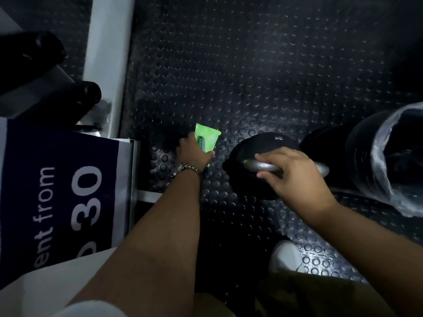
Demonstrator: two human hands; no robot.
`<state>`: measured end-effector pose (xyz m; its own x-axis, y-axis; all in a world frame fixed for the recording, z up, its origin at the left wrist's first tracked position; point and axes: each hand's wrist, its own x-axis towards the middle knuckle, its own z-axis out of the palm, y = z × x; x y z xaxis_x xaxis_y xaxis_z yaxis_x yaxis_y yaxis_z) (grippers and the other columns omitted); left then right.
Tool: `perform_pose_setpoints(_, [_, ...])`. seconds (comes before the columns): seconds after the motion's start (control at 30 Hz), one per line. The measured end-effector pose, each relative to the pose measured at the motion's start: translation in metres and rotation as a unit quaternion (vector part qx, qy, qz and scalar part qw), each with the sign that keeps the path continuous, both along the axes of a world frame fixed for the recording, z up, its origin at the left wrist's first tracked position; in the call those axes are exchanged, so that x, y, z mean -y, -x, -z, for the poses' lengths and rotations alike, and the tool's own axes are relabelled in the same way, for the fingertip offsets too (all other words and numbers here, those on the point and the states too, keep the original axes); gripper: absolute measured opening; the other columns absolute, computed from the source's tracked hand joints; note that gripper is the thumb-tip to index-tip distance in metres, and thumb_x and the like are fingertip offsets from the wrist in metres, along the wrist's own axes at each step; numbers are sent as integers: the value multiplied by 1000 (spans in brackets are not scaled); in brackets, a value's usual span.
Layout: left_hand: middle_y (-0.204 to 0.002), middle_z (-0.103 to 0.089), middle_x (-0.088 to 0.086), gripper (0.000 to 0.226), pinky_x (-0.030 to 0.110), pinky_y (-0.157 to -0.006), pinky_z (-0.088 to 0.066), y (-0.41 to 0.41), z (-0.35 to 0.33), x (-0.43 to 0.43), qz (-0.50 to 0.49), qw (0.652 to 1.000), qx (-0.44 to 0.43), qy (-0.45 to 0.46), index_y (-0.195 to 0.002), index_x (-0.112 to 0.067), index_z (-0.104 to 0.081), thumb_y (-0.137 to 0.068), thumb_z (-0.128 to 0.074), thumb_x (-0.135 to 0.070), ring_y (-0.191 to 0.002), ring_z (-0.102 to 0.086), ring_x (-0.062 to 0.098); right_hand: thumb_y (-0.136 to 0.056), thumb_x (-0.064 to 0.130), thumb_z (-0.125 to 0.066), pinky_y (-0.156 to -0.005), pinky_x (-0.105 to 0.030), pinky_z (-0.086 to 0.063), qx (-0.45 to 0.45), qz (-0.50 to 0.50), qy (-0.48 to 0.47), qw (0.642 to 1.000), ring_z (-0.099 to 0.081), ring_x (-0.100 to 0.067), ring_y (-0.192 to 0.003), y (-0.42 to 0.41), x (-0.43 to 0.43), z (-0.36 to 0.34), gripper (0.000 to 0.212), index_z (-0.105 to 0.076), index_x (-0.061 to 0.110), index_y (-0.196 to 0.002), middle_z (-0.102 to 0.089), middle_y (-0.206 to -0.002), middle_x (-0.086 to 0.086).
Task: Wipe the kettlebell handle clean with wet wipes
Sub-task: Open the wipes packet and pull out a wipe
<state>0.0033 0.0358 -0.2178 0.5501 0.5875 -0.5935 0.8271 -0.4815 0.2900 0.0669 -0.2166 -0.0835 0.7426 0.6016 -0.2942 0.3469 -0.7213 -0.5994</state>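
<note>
Two hands are working: the left hand (193, 152) is grasping the light, soft green wet-wipe pack (207, 139) on the black studded rubber floor (251, 76); the right hand (290, 170) is clenching round the grey metal handle (248, 163) of the heavy-looking round black kettlebell (270, 140) beside it.

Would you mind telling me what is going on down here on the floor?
A person is bent over a studded rubber floor, getting ready to clean a kettlebell. The right hand is wrapped round the metal kettlebell handle, steadying the weight where it stands. The left hand holds a green wet wipes pack down at floor level beside it. No loose wipe is in view, so the wiping has apparently not begun. A lined bin stands just to the right.
</note>
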Motion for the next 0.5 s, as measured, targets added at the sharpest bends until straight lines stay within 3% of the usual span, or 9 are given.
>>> perform_pose_setpoints(0.1, [-144, -42, 15, 113, 51, -100, -48, -6, 15, -4, -12, 1000, -9, 12, -154, -21, -28, -66, -90, -52, -130, -47, 38, -83, 28, -86, -102, -28, -36, 28, 9, -24, 999, -61, -21, -107, 3, 3, 6, 38, -77, 29, -120, -72, -112, 11])
perform_pose_setpoints(0.27, [-151, -35, 18, 130, 51, -105, -44, -18, 36, -1, -6, 998, -64, 11, -159, -15, -17, -61, -92, -55, -135, -44, 40, -82, 32, -86, -103, -29, -34, 76, 9, -18, 997, -61, -18, -103, 7, 3, 9, 37, -77, 32, -118, -70, -108, 12])
perform_pose_setpoints(0.43, [-144, -37, 16, 84, 48, -95, -50, -31, 43, 0, -34, 996, -85, -16, -138, -10, -34, -74, -86, -27, -131, -44, 39, -82, 35, -84, -105, -33, -31, 102, -13, 14, 995, -55, -8, -104, 8, -2, 10, 37, -76, 41, -117, -64, -104, 12])
perform_pose_setpoints(0.5, [-144, -38, 17, 84, 47, -94, -50, -35, 43, -3, -39, 995, -91, -4, -137, -10, -34, -74, -86, -29, -130, -45, 40, -84, 37, -82, -110, -38, -31, 109, -24, 37, 993, -59, -10, -104, 9, -4, 9, 38, -73, 45, -121, -60, -105, 11])
